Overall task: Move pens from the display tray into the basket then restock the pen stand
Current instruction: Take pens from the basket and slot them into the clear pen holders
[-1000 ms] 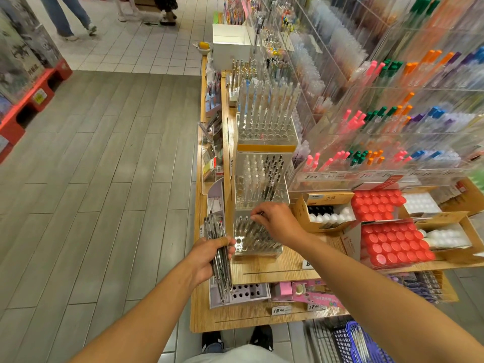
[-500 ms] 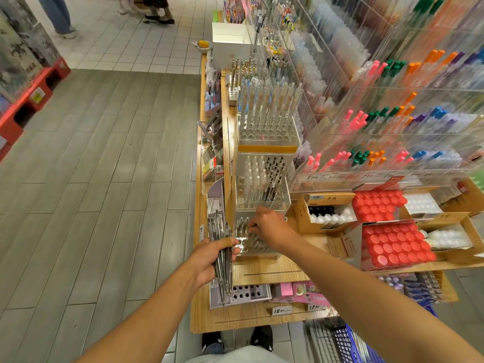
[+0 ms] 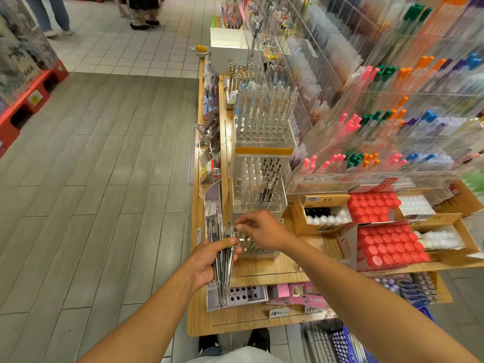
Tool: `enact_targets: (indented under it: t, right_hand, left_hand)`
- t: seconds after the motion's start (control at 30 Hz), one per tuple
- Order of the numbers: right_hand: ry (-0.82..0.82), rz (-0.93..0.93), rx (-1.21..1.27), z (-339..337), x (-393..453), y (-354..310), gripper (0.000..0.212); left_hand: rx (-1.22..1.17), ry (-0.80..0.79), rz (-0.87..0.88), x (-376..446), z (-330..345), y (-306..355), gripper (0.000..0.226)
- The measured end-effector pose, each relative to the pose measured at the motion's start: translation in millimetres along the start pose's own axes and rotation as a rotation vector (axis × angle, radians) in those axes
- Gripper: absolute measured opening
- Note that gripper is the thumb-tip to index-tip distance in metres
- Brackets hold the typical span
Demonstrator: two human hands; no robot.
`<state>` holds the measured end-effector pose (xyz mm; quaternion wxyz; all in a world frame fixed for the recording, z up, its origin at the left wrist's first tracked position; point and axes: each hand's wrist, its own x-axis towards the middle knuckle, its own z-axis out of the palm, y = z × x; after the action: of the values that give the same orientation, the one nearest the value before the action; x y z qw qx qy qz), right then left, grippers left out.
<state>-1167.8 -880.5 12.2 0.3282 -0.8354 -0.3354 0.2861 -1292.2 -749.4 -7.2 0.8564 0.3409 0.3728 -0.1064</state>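
My left hand (image 3: 209, 260) grips a bundle of clear-barrelled pens (image 3: 222, 265), held upright and fanned, tips down, just left of the clear pen stand (image 3: 258, 246). That stand's lowest tier shows rows of holes, mostly bare. My right hand (image 3: 263, 231) hovers over this tier, thumb and forefinger pinched at the top end of one pen in the bundle. A blue basket (image 3: 343, 344) with pens in it sits on the floor at the bottom right, partly hidden by my right arm.
Taller stand tiers (image 3: 262, 179) with white and black pens rise behind my hands. Cardboard boxes with red caps (image 3: 387, 247) lie to the right, and an acrylic wall rack of coloured pens (image 3: 379, 113) above. A lilac holed tray (image 3: 243, 296) sits on the lower shelf. People stand far up the aisle.
My right hand has come off the stand's lowest tier and moved left to the top of the bundle. The pens that stood in that tier are gone. My left hand rose slightly.
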Motion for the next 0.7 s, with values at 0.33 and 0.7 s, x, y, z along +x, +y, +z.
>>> enact_targets:
  t: [0.33, 0.7]
  right_hand:
    - [-0.077, 0.281, 0.602, 3, -10, -1, 0.014]
    - [0.183, 0.046, 0.203, -40, -14, -13, 0.012]
  left_hand:
    - [-0.021, 0.007, 0.008, 1, 5, -1, 0.039]
    - [0.011, 0.168, 0.023, 6, -11, -2, 0.015]
